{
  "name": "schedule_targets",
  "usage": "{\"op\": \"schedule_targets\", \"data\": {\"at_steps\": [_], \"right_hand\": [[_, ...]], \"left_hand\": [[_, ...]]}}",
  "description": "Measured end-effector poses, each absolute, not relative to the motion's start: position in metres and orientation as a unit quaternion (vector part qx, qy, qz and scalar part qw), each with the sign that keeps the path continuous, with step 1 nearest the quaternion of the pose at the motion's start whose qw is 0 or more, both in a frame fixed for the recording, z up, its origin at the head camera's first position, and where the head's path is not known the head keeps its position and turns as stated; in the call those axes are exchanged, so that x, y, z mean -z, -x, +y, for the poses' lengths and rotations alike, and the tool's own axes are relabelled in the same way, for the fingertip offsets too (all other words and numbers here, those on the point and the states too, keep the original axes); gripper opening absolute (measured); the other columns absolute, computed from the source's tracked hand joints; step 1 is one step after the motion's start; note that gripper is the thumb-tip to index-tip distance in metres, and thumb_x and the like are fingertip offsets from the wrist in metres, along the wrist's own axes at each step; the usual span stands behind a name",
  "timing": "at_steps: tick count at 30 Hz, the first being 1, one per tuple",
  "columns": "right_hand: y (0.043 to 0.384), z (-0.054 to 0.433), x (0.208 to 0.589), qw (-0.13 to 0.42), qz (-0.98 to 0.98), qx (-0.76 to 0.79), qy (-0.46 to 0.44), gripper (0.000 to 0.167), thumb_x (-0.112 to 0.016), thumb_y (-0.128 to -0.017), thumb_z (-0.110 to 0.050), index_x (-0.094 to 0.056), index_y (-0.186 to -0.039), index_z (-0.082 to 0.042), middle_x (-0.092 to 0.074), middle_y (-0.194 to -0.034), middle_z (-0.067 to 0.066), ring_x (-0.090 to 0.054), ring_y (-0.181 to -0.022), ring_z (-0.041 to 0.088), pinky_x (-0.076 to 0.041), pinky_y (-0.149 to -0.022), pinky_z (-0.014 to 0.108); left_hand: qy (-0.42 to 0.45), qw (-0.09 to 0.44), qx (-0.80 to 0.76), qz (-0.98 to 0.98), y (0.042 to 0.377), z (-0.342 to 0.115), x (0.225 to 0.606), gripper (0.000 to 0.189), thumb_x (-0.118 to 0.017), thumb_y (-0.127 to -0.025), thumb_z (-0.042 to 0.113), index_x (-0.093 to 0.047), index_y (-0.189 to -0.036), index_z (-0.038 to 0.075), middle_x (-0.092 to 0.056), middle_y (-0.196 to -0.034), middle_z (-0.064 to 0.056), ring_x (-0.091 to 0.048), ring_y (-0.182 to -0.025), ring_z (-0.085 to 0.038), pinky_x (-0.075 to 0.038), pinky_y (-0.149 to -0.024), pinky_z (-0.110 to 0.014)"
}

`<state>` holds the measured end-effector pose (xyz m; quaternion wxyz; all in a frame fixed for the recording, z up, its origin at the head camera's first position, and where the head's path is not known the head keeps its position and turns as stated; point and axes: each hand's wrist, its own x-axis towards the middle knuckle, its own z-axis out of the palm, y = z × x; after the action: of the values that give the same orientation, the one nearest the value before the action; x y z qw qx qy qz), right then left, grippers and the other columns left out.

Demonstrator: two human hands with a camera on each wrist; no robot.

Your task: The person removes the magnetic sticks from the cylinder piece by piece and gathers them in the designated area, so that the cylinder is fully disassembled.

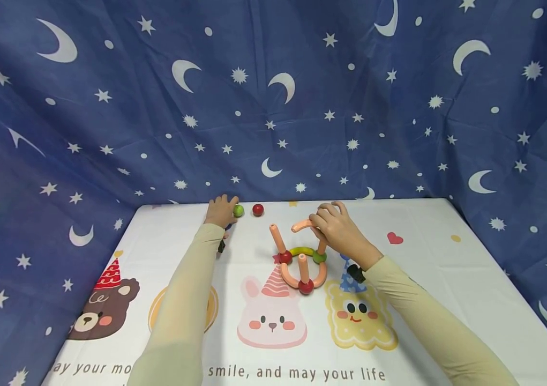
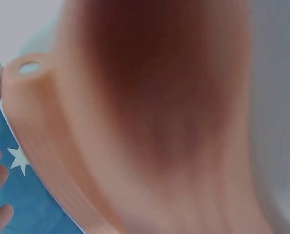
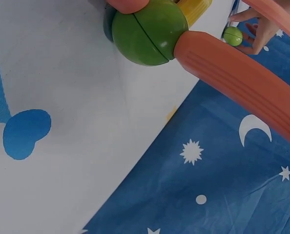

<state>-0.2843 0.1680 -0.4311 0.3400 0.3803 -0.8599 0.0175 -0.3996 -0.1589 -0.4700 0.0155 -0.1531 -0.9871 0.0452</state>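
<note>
My left hand (image 1: 222, 210) is at the table's back edge, its fingers around a small green ball (image 1: 238, 210). In the right wrist view, the thumb and a finger of the left hand (image 3: 264, 34) pinch that ball (image 3: 233, 36). A hollow orange tube (image 2: 47, 117) shows close up in the left wrist view; whether the hand touches it I cannot tell. My right hand (image 1: 341, 230) grips a curved orange tube (image 1: 301, 225) over a ring-shaped frame. That frame has red balls (image 1: 306, 287), a green ball (image 1: 320, 255), a yellow curved piece (image 1: 301, 250) and upright orange tubes (image 1: 278, 239).
A loose red ball (image 1: 257, 209) sits right of the left hand. The white tablecloth (image 1: 418, 279) has printed cartoon figures and lettering. Behind it hangs a blue curtain (image 1: 234, 150) with moons and stars.
</note>
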Motion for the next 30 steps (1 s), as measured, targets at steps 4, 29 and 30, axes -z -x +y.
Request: {"op": "schedule_targets", "data": {"at_steps": [4, 29, 30], "right_hand": [[0.282, 0.169, 0.430, 0.336, -0.861, -0.020, -0.382, 0.021, -0.073, -0.080, -0.018, -0.063, -0.096, -0.009, -0.063, -0.089, 0.008, -0.058, -0.099, 0.028, -0.041, -0.091, 0.052], [0.279, 0.167, 0.430, 0.337, -0.861, -0.026, -0.379, 0.022, -0.073, -0.080, -0.019, -0.063, -0.096, -0.008, -0.062, -0.088, 0.008, -0.057, -0.098, 0.028, -0.040, -0.091, 0.051], [0.278, 0.167, 0.430, 0.337, -0.861, -0.026, -0.380, 0.022, -0.073, -0.081, -0.019, -0.063, -0.096, -0.008, -0.062, -0.088, 0.008, -0.057, -0.098, 0.028, -0.040, -0.091, 0.051]], "left_hand": [[0.146, 0.044, -0.032, -0.988, 0.396, -0.163, 0.467, 0.060, -0.073, -0.081, 0.028, -0.042, -0.130, 0.013, -0.050, -0.123, -0.024, -0.052, -0.112, -0.040, -0.042, -0.095, -0.052], [0.302, 0.150, -0.025, -0.941, 0.300, -0.080, 0.418, 0.032, -0.047, -0.095, 0.031, -0.068, -0.093, 0.007, -0.058, -0.099, -0.010, -0.054, -0.095, -0.027, -0.044, -0.083, -0.042], [0.305, 0.146, -0.021, -0.941, 0.299, -0.079, 0.420, 0.031, -0.048, -0.095, 0.031, -0.068, -0.094, 0.007, -0.058, -0.100, -0.010, -0.054, -0.095, -0.027, -0.045, -0.084, -0.042]]}}
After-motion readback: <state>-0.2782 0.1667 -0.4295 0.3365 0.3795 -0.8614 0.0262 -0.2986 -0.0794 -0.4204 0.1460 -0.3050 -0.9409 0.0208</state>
